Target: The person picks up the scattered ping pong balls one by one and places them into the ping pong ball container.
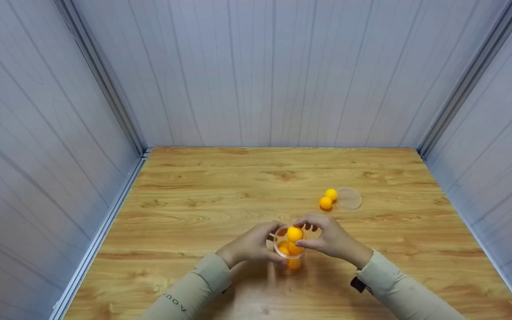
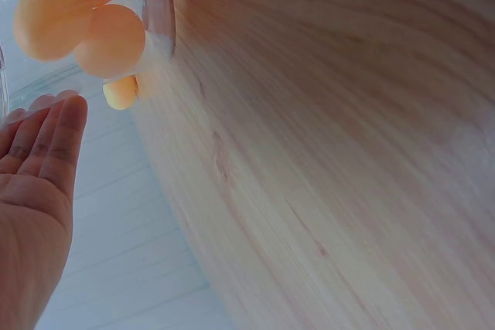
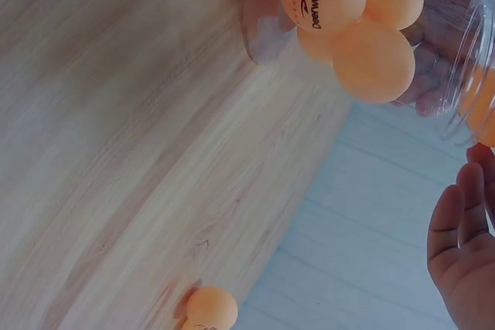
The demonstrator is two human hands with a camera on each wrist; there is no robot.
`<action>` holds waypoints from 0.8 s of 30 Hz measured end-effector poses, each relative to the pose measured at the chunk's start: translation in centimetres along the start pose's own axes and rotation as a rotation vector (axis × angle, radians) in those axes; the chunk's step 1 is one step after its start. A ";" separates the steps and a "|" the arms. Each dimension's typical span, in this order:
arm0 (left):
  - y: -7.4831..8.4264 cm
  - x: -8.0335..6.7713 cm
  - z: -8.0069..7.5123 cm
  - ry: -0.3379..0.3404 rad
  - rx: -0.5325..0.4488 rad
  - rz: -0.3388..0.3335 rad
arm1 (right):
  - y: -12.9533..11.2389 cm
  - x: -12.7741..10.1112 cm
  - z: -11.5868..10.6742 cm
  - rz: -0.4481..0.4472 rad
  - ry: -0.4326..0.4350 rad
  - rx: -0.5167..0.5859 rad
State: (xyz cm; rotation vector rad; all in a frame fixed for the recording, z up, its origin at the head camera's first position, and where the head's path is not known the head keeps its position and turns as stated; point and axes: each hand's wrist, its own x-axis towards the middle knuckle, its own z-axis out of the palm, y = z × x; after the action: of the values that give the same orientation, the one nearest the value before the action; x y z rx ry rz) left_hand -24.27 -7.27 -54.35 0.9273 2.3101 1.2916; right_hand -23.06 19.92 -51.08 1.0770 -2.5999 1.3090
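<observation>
A clear plastic jar [image 1: 288, 256] stands on the table with several orange table tennis balls [image 3: 373, 62] inside it. My left hand [image 1: 256, 243] grips the jar from the left, thumb on the near side and fingers on the far side. At the jar's mouth, my right hand [image 1: 327, 235] pinches one orange ball [image 1: 295, 234] between thumb and fingers. In the right wrist view, that ball sits at the rim, partly cut off by the frame's edge. The left wrist view has the jar's balls [image 2: 110, 40] above the left fingers.
Two loose orange balls [image 1: 326, 203] lie touching beyond the right hand. Beside them a round clear lid [image 1: 349, 198] lies flat. Pale panel walls [image 1: 256, 75] enclose the wooden table [image 1: 220, 178] at the back and sides.
</observation>
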 end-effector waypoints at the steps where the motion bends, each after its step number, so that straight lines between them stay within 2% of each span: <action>1: 0.0 0.0 0.0 0.000 -0.007 -0.001 | 0.0 0.0 0.0 -0.004 -0.001 -0.003; 13: -0.2 0.1 0.1 -0.002 -0.050 -0.015 | -0.1 0.0 -0.1 -0.039 -0.081 0.001; 24: -0.1 0.0 0.0 -0.011 -0.040 -0.008 | -0.3 0.1 -0.1 -0.013 -0.117 -0.053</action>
State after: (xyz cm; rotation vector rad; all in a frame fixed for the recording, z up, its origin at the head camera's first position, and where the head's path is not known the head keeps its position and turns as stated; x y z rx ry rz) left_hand -24.31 -7.25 -54.44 0.9086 2.2688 1.3216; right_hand -22.96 19.84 -50.73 1.1938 -2.6882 1.2020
